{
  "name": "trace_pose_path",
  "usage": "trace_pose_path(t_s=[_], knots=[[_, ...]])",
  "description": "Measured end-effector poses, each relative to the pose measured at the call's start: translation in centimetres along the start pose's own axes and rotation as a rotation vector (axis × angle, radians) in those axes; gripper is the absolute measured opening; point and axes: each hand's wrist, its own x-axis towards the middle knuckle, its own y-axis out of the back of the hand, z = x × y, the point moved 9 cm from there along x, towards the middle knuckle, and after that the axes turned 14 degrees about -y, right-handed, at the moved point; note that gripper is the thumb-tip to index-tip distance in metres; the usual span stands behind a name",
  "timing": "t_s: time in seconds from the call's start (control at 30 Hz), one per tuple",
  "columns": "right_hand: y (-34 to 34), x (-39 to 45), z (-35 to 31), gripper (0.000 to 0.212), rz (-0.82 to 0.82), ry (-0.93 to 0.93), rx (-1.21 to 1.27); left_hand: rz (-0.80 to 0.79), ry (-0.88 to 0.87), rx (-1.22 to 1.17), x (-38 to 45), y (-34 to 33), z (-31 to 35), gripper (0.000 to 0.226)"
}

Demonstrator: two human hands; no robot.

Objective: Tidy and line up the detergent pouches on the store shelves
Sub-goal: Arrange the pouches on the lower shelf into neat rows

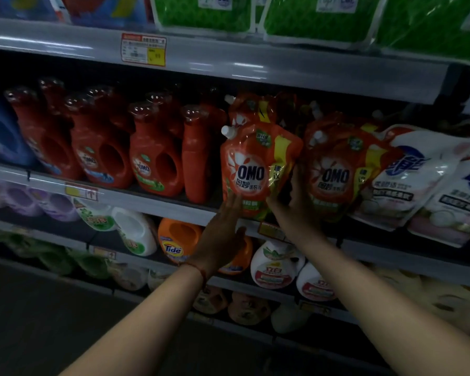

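Hands at the red OMO pouch (253, 169) on the middle shelf (152, 202).
Dim light blurs the pouches behind it and the price labels. The left hand (223, 237) lies flat, fingers straight, against its lower front; the right hand (296, 204) is between it and the neighbouring OMO pouch (337, 175), grip unclear.

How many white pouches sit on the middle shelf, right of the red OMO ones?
2: one white pouch beside the red OMO pouches, another white pouch at the frame's right edge. More may be hidden behind.
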Motion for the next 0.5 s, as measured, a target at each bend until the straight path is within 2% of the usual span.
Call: trace_pose_path(t_s=[0.1, 0.23, 0.3, 0.5], knots=[[-3.7, -1.7, 3.0, 0.08, -0.109, 0.027, -0.257, -0.14, -0.069, 0.193, -0.7, -1.1, 0.4, 0.086], [-7.8, -2.7, 8.6, 0.067, -0.249, -0.037, -0.73, -0.273, 0.001, 0.431, -1.5, -2.2, -0.2, 0.082], [-8.7, -2.7, 9.4, 0.068, -0.283, -0.037, -0.837, -0.31, 0.05, 0.496, -1.7, -2.5, -1.0, 0.083], [-9.4, -0.6, 8.8, 0.078, -0.279, -0.005, -0.981, -0.401, 0.135, 0.546, 0.0, -2.5, -2.0, 0.106]])
